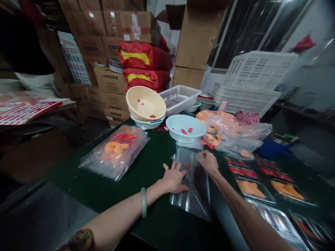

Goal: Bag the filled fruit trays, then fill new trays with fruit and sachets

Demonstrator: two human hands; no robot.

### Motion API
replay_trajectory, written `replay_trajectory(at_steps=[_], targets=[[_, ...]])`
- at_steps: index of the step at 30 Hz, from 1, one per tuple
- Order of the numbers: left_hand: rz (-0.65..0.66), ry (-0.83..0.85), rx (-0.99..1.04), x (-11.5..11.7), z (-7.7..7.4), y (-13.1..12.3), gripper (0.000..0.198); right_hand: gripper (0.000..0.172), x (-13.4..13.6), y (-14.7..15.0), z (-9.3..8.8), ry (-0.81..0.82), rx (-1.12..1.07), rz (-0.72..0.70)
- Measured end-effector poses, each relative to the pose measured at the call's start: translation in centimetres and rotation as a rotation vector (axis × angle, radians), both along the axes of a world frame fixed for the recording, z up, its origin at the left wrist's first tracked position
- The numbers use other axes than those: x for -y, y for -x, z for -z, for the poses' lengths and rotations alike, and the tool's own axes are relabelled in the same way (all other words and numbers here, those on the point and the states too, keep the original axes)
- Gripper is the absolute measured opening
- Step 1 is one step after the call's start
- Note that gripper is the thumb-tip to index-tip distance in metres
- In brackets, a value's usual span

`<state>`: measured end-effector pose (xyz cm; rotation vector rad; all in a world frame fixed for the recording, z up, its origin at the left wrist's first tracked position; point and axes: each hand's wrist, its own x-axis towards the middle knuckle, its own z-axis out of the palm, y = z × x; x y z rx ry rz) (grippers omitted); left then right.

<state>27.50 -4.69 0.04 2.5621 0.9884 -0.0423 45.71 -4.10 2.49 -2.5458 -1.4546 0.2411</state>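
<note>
Head view: the left hand [174,177] lies flat, fingers spread, pressing the edge of the clear plastic bag [192,191] on the green table [154,205]. The right hand [208,162] curls its fingers and seems to pinch the bag's upper edge. Keeping the film flat and taut helps for clean handling.

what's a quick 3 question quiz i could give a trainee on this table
1. Which wears the pale green bangle: the left hand or the right hand?
2. True or false: the clear plastic bag lies on the dark green table.
3. Fill in the blank: the pieces inside the pale blue bowl are ____.

Key: 1. left hand; 2. true; 3. red
</note>
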Motion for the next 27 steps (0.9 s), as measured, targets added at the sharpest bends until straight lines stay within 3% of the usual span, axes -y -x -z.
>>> replay_trajectory(at_steps=[4, 6, 8, 10, 13, 17, 19, 23, 27], targets=[[-0.005, -0.054, -0.065, -0.3, -1.7, -1.3, 0.075, 0.029, 0.9, -1.2, -1.5, -0.03, 0.035, -0.009], [-0.068, -0.174, -0.04, 0.3, -2.8, -2.2, 0.073, 0.033, 2.6, -3.7, -2.5, -0.044, 0.071, 0.064], [-0.095, -0.251, 0.132, 1.2, -3.8, -3.6, 0.059, 0.036, 4.8, -7.1, -3.2, -0.033, 0.095, 0.178], [-0.104, -0.049, 0.369, 2.0, -4.2, -6.1, 0.041, 0.037, 6.8, -10.5, -3.6, 0.007, 0.09, 0.282], [-0.235, 0.454, 0.499, 2.4, -3.6, -12.1, 0.023, 0.031, 8.1, -14.1, -3.1, 0.092, 0.024, 0.37], [-0.45, 0.69, 0.45, 1.7, -1.6, -21.3, 0.018, 0.019, 7.4, -16.4, -1.3, 0.124, -0.093, 0.43], [-0.535, 0.758, 0.484, 1.2, -0.9, -24.6, 0.017, 0.019, 6.9, -17.5, -0.5, 0.077, -0.15, 0.448], [-0.607, 0.854, 0.629, 0.2, -0.7, -26.6, 0.014, 0.026, 7.4, -20.2, 0.0, -0.036, -0.381, 0.454], [-0.536, 0.987, 0.752, -0.1, -1.7, -24.2, 0.017, 0.033, 9.0, -20.9, -1.3, -0.117, -0.675, 0.366]])
